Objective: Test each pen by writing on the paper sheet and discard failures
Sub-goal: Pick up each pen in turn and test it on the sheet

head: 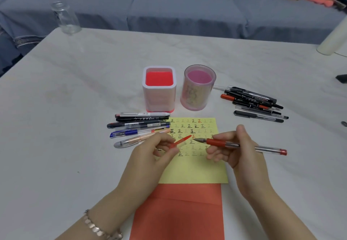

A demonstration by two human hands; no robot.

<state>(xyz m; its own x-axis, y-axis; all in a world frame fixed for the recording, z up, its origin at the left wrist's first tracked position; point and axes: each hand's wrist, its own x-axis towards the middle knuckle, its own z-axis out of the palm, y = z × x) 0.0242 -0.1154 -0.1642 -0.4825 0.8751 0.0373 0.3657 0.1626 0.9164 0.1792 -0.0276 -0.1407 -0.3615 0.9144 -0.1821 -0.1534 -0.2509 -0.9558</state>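
Pinching the red cap (179, 141) in the left hand (150, 157), the right hand (235, 151) grips the red pen (242, 145), so steady the tip before pressing it onto the yellow paper (195, 172).

The yellow paper sheet (195, 172) bears rows of 正 (mostly black, some red); pen labels unreadable.

Both forearms reach forward, hands raised. The left hand (150, 151) pinches with thumb and forefinger; the right hand (232, 146) has a closed fingertip grip, palm turned inward.
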